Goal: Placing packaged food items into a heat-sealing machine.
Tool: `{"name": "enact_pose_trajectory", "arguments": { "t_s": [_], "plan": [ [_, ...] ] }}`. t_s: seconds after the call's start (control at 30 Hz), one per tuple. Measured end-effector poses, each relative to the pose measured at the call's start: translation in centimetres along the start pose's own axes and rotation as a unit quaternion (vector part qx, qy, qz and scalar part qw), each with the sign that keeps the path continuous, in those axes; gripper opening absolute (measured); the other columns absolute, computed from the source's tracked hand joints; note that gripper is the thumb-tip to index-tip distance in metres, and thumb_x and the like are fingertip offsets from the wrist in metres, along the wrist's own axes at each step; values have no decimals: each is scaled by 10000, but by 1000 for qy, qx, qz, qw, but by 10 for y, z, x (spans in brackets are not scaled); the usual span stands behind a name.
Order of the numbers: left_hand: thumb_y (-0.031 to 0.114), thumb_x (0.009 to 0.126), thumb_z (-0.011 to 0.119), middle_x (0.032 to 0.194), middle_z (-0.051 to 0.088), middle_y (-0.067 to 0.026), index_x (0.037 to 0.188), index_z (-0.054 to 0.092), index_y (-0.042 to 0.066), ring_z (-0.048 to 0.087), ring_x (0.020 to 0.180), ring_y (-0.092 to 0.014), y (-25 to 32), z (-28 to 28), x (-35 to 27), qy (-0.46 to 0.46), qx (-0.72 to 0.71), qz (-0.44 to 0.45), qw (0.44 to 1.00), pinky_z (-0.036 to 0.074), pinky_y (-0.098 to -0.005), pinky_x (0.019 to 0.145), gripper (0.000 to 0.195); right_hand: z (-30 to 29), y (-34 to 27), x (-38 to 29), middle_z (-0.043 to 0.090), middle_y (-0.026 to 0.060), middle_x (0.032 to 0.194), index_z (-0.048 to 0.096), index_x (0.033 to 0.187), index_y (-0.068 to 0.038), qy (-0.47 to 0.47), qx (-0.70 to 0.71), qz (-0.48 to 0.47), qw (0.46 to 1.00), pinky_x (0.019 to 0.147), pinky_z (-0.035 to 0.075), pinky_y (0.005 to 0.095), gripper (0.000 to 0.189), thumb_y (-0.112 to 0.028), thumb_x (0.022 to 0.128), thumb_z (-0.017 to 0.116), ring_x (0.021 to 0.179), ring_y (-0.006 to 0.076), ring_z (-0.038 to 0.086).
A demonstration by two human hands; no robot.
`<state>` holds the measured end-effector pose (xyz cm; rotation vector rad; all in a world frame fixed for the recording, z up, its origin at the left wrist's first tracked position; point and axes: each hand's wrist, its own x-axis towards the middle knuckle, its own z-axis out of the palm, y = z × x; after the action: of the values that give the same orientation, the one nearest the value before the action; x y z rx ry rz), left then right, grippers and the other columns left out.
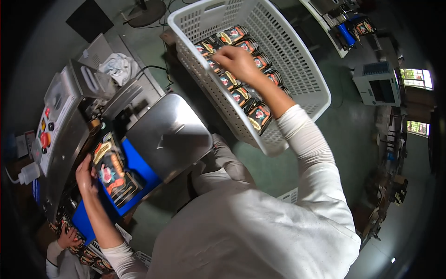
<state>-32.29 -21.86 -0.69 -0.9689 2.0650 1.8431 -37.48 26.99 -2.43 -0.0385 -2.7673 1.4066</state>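
Note:
My left hand (pixel 87 176) is at the left edge of a black printed food pouch (pixel 113 172), fingers against its rim; whether they pinch it I cannot tell. The pouch lies on a blue surface (pixel 143 162) beside a metal machine. My right hand (pixel 237 64) is over a white perforated plastic basket (pixel 296 76), its fingers curled above rows of similar black pouches (pixel 259 117). What those fingers touch, if anything, is hidden.
A sealing machine with a control panel (pixel 52 122) and red button stands at left. Nearer me is a steel plate (pixel 170 129). A crumpled white cloth (pixel 120 68) lies behind. At lower left a co-worker's hand (pixel 68 237) touches more pouches.

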Motion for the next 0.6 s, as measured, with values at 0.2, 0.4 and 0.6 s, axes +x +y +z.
{"name": "enact_pose_trajectory", "arguments": {
  "t_s": [0.2, 0.4, 0.6],
  "plan": [
    [230, 786, 593, 633, 486, 38, 943, 557, 49, 357, 455, -7, -9, -36, -36, 175, 29, 66, 982, 236, -140, 401, 242, -16, 218, -76, 585, 109, 954, 593, 933, -123, -390, -382, 167, 821, 733, 431, 399, 300, -308, 697, 601, 896, 279, 540],
    [189, 843, 512, 711, 494, 40, 936, 550, 44, 393, 580, 2, 32, 38, -109, 227, 34, 185, 955, 295, -118, 480, 176, 41, 245, -114, 441, 28, 1150, 500, 1126, -179, -524, -312, 108, 785, 868, 291, 501, 478, -324, 688, 629, 1110, 251, 336],
    [204, 865, 466, 659, 491, 17, 875, 551, 49, 346, 496, -4, 51, 113, -117, 117, 166, 212, 956, 245, -142, 422, 177, 54, 252, -108, 464, 24, 1134, 563, 1045, -162, -548, -324, 115, 762, 873, 279, 520, 382, -279, 687, 627, 1115, 253, 340]
  ]
}}
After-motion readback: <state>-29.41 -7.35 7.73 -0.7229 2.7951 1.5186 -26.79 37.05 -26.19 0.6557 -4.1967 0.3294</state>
